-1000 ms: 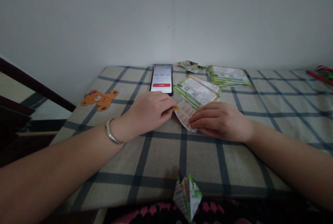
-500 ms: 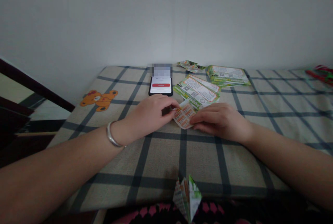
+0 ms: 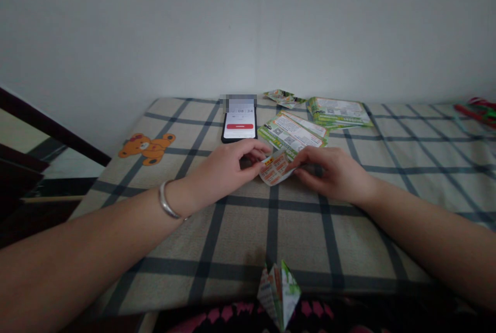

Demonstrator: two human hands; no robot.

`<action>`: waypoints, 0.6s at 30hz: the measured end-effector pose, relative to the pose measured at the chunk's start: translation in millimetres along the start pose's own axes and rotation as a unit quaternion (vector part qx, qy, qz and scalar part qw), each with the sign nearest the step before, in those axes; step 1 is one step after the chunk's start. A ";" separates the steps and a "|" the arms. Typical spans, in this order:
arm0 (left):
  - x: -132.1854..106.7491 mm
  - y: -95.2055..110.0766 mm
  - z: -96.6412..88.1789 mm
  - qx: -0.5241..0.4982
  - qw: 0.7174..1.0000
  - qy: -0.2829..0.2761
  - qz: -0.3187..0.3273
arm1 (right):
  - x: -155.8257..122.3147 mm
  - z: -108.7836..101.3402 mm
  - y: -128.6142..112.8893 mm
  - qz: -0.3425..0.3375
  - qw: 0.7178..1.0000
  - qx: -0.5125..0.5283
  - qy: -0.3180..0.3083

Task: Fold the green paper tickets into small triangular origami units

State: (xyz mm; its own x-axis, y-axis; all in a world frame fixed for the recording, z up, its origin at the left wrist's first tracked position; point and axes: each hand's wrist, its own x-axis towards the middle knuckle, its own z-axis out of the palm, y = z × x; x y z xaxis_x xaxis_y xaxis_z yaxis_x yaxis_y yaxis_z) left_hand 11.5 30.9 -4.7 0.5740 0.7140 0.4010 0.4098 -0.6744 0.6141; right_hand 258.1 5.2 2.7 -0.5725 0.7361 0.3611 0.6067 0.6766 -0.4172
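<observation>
Orange-print slip [image 3: 275,168] mid-table, raised off checked cloth [image 3: 232,230] btwn both hands. L hand [image 3: 222,168] thumb+index pinch its 9 o'clock edge. R hand [image 3: 333,173] pinches the 3 o'clock edge, fingers curled. 1 s ago R fingers lay flat on it. Now it's lifted and looks smaller, so prob a fold being worked. Phone [image 3: 239,124] at 11, green leaflets [image 3: 292,134] at 1, folded piece [image 3: 279,291] at 6.

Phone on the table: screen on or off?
On: the black smartphone lying flat on the checked tablecloth shows a lit white screen with a red bar.
</observation>
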 end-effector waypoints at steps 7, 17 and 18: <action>-3.0 -0.5 4.5 -0.068 0.998 0.007 -0.010 | 1.2 6.6 2.1 0.022 0.999 0.010 0.043; -4.4 7.4 5.4 -0.091 0.994 -0.019 -0.050 | 4.7 11.0 -1.6 0.069 0.995 -0.002 0.075; -4.2 7.8 6.2 -0.079 0.995 -0.013 -0.051 | 4.8 11.3 -1.9 0.069 0.995 -0.004 0.079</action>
State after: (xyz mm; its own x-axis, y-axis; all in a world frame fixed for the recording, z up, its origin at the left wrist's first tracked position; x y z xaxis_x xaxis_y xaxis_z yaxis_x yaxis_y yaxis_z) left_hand 16.7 21.5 -5.8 0.5547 0.7706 0.3138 0.3517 -0.5590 0.7509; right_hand 248.0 7.2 -4.2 -0.3906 0.8153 0.4274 0.6785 0.5688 -0.4648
